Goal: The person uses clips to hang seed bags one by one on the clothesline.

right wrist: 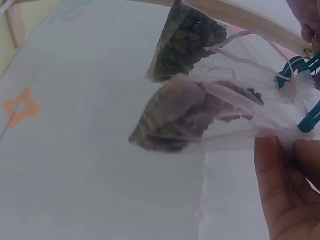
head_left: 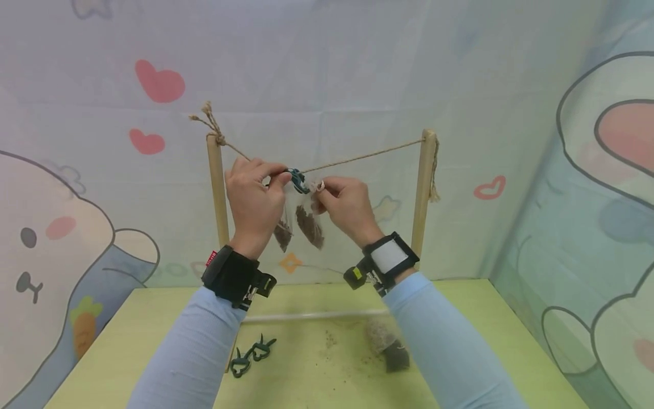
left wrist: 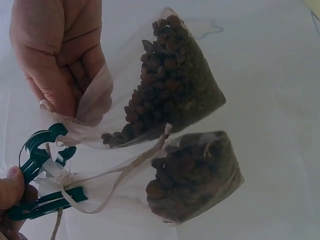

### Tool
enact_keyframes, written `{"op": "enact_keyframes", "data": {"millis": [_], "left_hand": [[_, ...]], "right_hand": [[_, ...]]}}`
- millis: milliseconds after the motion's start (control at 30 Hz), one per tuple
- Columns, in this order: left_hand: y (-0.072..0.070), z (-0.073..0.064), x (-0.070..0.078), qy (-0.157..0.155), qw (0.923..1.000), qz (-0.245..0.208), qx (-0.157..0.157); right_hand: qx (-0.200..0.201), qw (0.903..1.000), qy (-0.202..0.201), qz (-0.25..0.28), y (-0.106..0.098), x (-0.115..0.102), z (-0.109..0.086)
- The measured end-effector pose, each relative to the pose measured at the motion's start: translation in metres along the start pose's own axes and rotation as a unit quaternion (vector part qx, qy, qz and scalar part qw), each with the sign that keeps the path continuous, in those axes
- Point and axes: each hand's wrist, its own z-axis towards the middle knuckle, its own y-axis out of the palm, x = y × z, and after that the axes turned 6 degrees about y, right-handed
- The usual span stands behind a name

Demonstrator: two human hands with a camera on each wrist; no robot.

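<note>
My left hand (head_left: 254, 196) pinches a green plastic clip (head_left: 297, 180) at the twine (head_left: 368, 156), and the clip's arms stand apart in the left wrist view. My right hand (head_left: 344, 204) pinches the gathered neck of a sheer drawstring bag (head_left: 309, 227) of dark brown pellets, close beside the clip. A second sheer bag (left wrist: 195, 175) of similar pellets hangs next to it, its drawstring neck up at the clip. In the head view, my left hand partly covers this second bag.
Two wooden posts (head_left: 427, 193) hold up the twine. A pale bar (head_left: 317, 315) runs low between them. On the table (head_left: 179, 318) lie two more green clips (head_left: 240, 363), a whitish mesh bundle (head_left: 378, 335) with a dark part, and scattered brown crumbs (head_left: 329, 341).
</note>
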Motion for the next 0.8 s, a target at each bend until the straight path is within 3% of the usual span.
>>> {"op": "enact_keyframes", "data": {"millis": [233, 433, 800], "left_hand": [[0.0028, -0.0031, -0.0005, -0.003, 0.9999, -0.008, -0.008], [0.0018, -0.0037, 0.0010, 0.003, 0.9997, 0.006, -0.025], [-0.0054, -0.0052, 0.0050, 0.041, 0.9914, 0.076, -0.098]], "right_hand": [[-0.027, 0.9980, -0.011, -0.056, 0.0014, -0.0037, 0.0007], [-0.035, 0.9974, -0.005, -0.063, 0.0023, -0.0057, 0.0010], [-0.044, 0.9973, 0.014, -0.058, 0.0030, -0.0022, 0.0007]]}}
